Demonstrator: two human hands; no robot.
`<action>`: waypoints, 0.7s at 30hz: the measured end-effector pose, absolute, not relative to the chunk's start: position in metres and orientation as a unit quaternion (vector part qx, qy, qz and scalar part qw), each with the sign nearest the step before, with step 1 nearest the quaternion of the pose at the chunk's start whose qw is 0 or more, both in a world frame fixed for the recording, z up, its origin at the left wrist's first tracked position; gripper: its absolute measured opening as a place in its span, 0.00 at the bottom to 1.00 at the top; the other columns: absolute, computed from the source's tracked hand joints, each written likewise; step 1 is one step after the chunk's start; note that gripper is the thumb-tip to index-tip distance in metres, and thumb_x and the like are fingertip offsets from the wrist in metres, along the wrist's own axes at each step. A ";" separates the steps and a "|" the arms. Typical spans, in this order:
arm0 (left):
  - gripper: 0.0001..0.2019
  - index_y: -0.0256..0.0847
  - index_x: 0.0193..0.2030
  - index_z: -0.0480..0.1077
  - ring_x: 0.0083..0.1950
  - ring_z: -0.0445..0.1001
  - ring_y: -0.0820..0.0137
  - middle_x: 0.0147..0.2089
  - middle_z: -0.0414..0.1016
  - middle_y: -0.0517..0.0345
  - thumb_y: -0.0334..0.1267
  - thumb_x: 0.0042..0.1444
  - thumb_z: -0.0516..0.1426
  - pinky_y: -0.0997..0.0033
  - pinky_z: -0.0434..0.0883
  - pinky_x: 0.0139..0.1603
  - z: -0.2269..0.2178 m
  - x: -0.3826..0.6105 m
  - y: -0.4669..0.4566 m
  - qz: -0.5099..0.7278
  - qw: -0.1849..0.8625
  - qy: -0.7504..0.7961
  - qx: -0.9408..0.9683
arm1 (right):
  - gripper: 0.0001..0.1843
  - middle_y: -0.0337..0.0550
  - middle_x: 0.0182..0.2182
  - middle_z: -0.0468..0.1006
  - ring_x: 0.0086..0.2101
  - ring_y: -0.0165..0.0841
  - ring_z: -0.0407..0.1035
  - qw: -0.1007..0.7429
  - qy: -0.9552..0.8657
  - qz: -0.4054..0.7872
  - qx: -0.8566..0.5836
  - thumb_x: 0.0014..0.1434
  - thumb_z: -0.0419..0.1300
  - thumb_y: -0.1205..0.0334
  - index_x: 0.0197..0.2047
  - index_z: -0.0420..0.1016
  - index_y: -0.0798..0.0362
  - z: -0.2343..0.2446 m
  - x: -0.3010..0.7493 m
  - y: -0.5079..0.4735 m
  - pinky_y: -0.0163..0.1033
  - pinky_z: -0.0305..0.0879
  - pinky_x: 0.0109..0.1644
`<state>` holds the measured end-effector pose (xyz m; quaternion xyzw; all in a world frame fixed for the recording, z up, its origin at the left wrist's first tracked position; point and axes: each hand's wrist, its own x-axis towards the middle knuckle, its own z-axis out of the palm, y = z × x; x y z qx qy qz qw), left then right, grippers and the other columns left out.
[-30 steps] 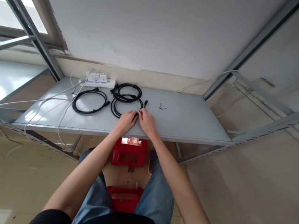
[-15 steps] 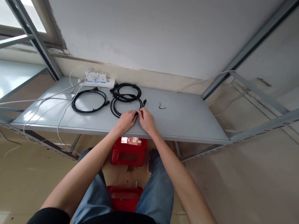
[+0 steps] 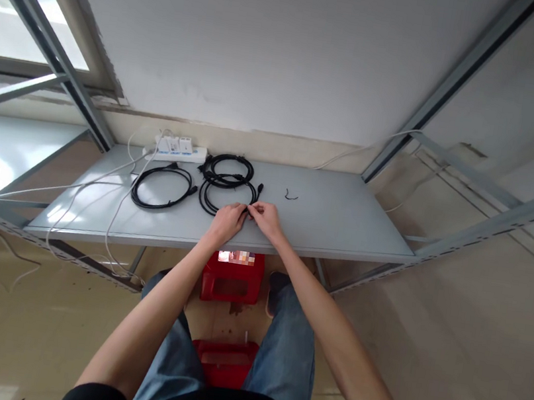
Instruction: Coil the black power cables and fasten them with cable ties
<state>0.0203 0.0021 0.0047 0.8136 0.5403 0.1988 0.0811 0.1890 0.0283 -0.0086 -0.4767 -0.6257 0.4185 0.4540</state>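
A coiled black cable (image 3: 203,198) lies near the front of the grey shelf, overlapping another black coil (image 3: 233,157) behind it. My left hand (image 3: 227,222) is closed on the front side of the nearer coil and rests at the shelf's front edge. Close beside it, my right hand (image 3: 267,219) pinches at the same spot on the coil. Whatever lies between its fingertips is too small to make out. A third black coil (image 3: 136,194) sits apart to the left. Thin black ties (image 3: 290,195) lie on the shelf to the right of my hands.
A white power strip (image 3: 198,155) with plugged-in adapters stands by the wall. White cords (image 3: 114,217) trail from it over the left front edge of the shelf (image 3: 344,218). Metal uprights (image 3: 395,146) frame both sides. Below are red stools (image 3: 229,295) between my legs.
The view has shifted slightly, so everything appears a little lower. My right fingertips have closed into a finer pinch beside the coil. My left hand stays on the cable.
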 end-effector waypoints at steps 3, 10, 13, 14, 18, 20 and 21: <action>0.14 0.42 0.53 0.76 0.52 0.81 0.57 0.52 0.82 0.44 0.38 0.76 0.49 0.63 0.71 0.51 0.004 0.021 0.003 0.195 0.079 0.541 0.814 | 0.13 0.41 0.24 0.80 0.20 0.28 0.68 0.437 -0.607 0.462 -0.477 0.60 0.67 0.55 0.28 0.77 0.53 -0.001 0.192 0.030 0.34 0.67 0.28; 0.14 0.43 0.54 0.76 0.52 0.81 0.57 0.52 0.82 0.45 0.35 0.74 0.49 0.63 0.71 0.51 0.006 0.022 0.002 0.187 0.078 0.539 0.817 | 0.06 0.45 0.26 0.85 0.18 0.27 0.70 0.375 -0.571 0.536 -0.496 0.56 0.66 0.65 0.28 0.77 0.54 0.012 0.197 0.040 0.29 0.54 0.17; 0.14 0.43 0.54 0.76 0.52 0.81 0.57 0.52 0.82 0.45 0.36 0.75 0.49 0.63 0.70 0.50 0.006 0.022 0.003 0.184 0.078 0.541 0.817 | 0.04 0.43 0.25 0.84 0.16 0.26 0.67 0.365 -0.568 0.554 -0.487 0.54 0.67 0.66 0.32 0.75 0.53 0.011 0.199 0.044 0.29 0.50 0.15; 0.14 0.43 0.54 0.76 0.52 0.81 0.57 0.51 0.82 0.45 0.36 0.75 0.49 0.63 0.70 0.50 0.005 0.023 0.004 0.183 0.077 0.543 0.816 | 0.05 0.41 0.25 0.84 0.15 0.25 0.65 0.364 -0.571 0.556 -0.482 0.54 0.67 0.65 0.34 0.75 0.53 0.010 0.200 0.045 0.29 0.49 0.14; 0.14 0.42 0.53 0.76 0.51 0.81 0.57 0.51 0.82 0.45 0.39 0.76 0.49 0.63 0.70 0.50 0.005 0.023 0.004 0.181 0.081 0.548 0.812 | 0.09 0.38 0.25 0.83 0.13 0.23 0.60 0.363 -0.602 0.539 -0.464 0.55 0.67 0.59 0.37 0.73 0.51 0.006 0.203 0.043 0.29 0.50 0.13; 0.14 0.42 0.53 0.76 0.52 0.81 0.57 0.51 0.82 0.44 0.39 0.76 0.49 0.63 0.70 0.50 0.006 0.023 0.004 0.181 0.080 0.549 0.812 | 0.09 0.37 0.26 0.83 0.15 0.24 0.62 0.366 -0.625 0.519 -0.455 0.55 0.67 0.57 0.37 0.73 0.51 0.005 0.204 0.040 0.30 0.54 0.14; 0.14 0.42 0.54 0.76 0.52 0.81 0.57 0.51 0.82 0.44 0.39 0.76 0.49 0.63 0.70 0.49 0.006 0.023 0.003 0.179 0.077 0.549 0.813 | 0.09 0.37 0.26 0.83 0.15 0.25 0.64 0.364 -0.636 0.508 -0.452 0.56 0.66 0.58 0.38 0.74 0.51 0.005 0.205 0.039 0.30 0.56 0.15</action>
